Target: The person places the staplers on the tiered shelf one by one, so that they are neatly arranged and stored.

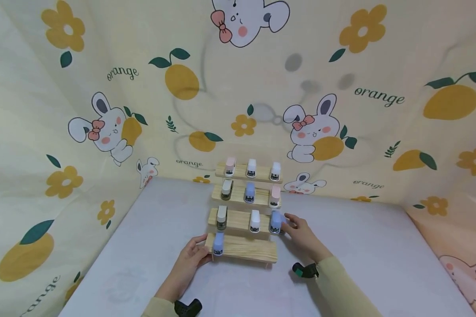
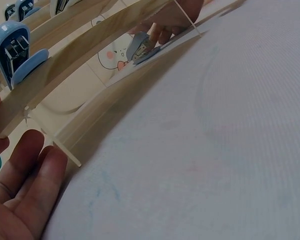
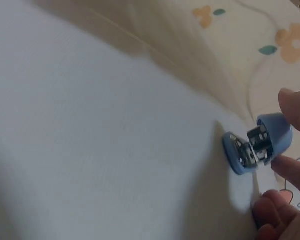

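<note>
A stepped wooden display rack (image 1: 246, 247) stands in the middle of the table, with small staplers on its tiers. My left hand (image 1: 190, 255) grips the left end of its lowest board, beside a blue stapler (image 1: 218, 243); in the left wrist view some fingers (image 2: 50, 175) reach below the board. At the rack's right side, my right hand (image 1: 301, 233) pinches another blue stapler (image 3: 275, 135) between thumb and finger, its base tilted open close to the tabletop. In the head view that stapler is mostly hidden behind the blue stapler (image 1: 275, 221) on the tier above the lowest.
Higher tiers carry white staplers (image 1: 255, 220), pink staplers (image 1: 275, 195), grey-beige staplers (image 1: 226, 189) and a blue one (image 1: 250, 192). A white tabletop (image 1: 341, 246) extends to both sides. A printed cloth backdrop (image 1: 254, 75) rises close behind the rack.
</note>
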The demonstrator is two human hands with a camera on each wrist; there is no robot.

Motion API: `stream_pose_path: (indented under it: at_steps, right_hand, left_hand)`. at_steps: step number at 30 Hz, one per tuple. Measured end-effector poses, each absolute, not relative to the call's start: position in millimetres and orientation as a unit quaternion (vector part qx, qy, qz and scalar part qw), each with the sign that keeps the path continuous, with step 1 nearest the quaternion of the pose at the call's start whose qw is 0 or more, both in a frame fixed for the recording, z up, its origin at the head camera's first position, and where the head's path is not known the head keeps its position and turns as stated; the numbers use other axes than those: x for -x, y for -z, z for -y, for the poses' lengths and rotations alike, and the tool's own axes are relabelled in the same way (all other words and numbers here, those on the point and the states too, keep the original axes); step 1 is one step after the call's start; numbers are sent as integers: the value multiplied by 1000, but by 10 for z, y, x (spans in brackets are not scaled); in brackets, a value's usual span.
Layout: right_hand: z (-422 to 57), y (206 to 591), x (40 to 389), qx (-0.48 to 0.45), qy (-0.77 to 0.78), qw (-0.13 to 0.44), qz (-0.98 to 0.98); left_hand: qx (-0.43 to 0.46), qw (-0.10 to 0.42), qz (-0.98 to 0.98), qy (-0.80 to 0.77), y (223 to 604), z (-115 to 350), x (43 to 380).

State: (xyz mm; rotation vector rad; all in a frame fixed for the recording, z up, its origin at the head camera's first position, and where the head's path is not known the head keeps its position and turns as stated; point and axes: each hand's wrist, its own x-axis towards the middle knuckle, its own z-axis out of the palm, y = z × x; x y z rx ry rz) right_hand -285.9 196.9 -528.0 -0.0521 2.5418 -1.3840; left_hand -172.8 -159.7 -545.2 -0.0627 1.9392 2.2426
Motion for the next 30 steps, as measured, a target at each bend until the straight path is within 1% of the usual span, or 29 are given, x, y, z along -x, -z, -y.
stream_pose_path:
  at_steps: [5, 8, 13, 18, 20, 30]
  right_hand:
    - [-1972, 5284, 2871, 12, 469, 133, -873]
    - [-1971, 5260, 2918, 21, 461, 149, -875]
    - [-2041, 5183, 3017, 39, 462, 205, -862]
    - [-2123, 5088, 3067, 30, 532, 276, -800]
    - [-2131, 5066, 3076, 29, 533, 291, -794]
    - [-2085, 5066, 3118, 15, 469, 271, -841]
  left_hand:
    - [18, 85, -653, -753, 5452, 1607, 1729]
    - [20, 85, -655, -751, 5453, 1622, 1734]
    - [26, 83, -655, -751, 5453, 1627, 1733]
    - [25, 90, -650, -754, 5451, 1604, 1732]
    - [25, 93, -650, -754, 5455, 1599, 1732]
    - [17, 89, -651, -754, 5455, 1601, 1724]
